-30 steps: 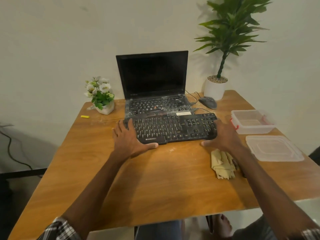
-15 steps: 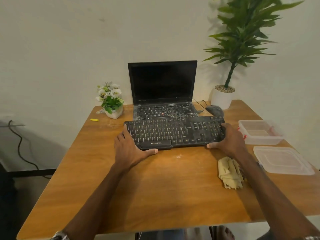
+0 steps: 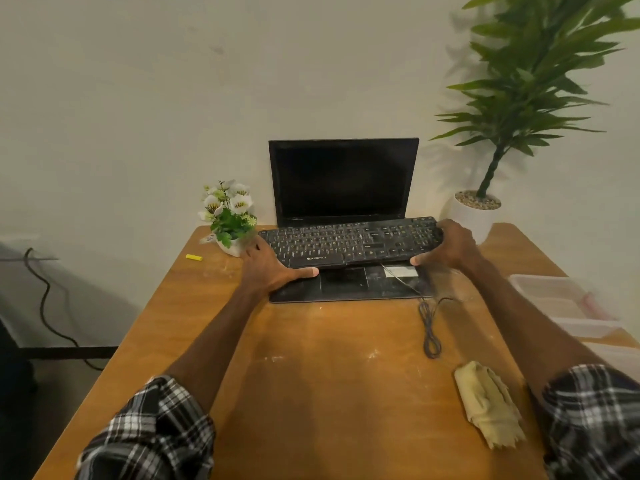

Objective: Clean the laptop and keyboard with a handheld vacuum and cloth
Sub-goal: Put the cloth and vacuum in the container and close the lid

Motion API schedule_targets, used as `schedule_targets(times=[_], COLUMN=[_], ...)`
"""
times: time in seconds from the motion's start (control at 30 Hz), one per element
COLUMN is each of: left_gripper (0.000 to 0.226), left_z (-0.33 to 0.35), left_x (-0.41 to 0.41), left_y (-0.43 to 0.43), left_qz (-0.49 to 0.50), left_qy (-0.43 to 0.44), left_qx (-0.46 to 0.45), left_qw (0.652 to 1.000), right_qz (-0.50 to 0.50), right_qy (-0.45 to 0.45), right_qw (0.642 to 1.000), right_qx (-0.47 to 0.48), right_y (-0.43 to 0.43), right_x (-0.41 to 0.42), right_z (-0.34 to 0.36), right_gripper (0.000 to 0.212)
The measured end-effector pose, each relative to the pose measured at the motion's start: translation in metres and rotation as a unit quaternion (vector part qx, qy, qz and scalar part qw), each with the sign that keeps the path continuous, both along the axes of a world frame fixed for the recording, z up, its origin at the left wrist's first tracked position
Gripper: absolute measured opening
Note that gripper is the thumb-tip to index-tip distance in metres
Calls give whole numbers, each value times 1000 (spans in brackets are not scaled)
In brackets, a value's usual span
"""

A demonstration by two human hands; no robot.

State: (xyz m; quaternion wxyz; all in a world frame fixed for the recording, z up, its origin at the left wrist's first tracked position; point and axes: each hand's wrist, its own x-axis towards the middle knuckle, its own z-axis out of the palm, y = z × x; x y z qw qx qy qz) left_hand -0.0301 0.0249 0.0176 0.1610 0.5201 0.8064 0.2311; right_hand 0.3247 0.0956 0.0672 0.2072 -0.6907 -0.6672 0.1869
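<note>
The wooden table (image 3: 311, 393) fills the lower half of the frame, dusty in patches, with a pale wall behind it. At the upper right stands a tall leafy plant (image 3: 533, 81) in a white pot. In the middle of the frame, at the table's far edge, my laptop (image 3: 343, 181) sits open with its dark screen upright; its palm rest shows below and in front of the keyboard, smeared with dust.

I hold the black keyboard (image 3: 349, 242) over the laptop's own keys, across the centre of the frame. My left hand (image 3: 273, 268) grips its left end, fingers behind the edge and thumb stretched along the front rim. My right hand (image 3: 450, 245) clasps the right end the same way, thumb at the front edge. Whether the keyboard rests on the laptop or is lifted just clear of it, I cannot tell.

At the right edge are clear plastic containers (image 3: 561, 299), blurred. The keyboard's cable (image 3: 429, 327) trails down from the laptop's front right corner in a bundled loop. Lower right, near my right sleeve, lies the crumpled yellowish cloth (image 3: 488, 403), well apart from both hands. Left of the laptop is a small pot of white flowers (image 3: 228, 216), just beside my left hand, and a little yellow object (image 3: 194, 257) lies at the table's left edge.
</note>
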Motion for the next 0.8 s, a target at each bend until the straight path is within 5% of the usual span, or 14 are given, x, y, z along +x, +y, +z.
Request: schedule_targets(times=[0.47,0.67,0.8], left_gripper=[147,123,91], left_z=[-19,-24,-23], left_x=[-5,22,72], left_y=[34,-5,-55], left_qz=[15,18,-45], left_qy=[93,114,70], left_qx=[13,75,187], left_qw=[995,991,979], right_qz=[-3,24,139], right_qy=[66,31,23], right_qw=[998,995,990], right_qx=[16,94,5], right_y=[31,-27,-86], right_x=[-16,-15,15], right_z=[-31,-16,-2], right_gripper=[87,57,19])
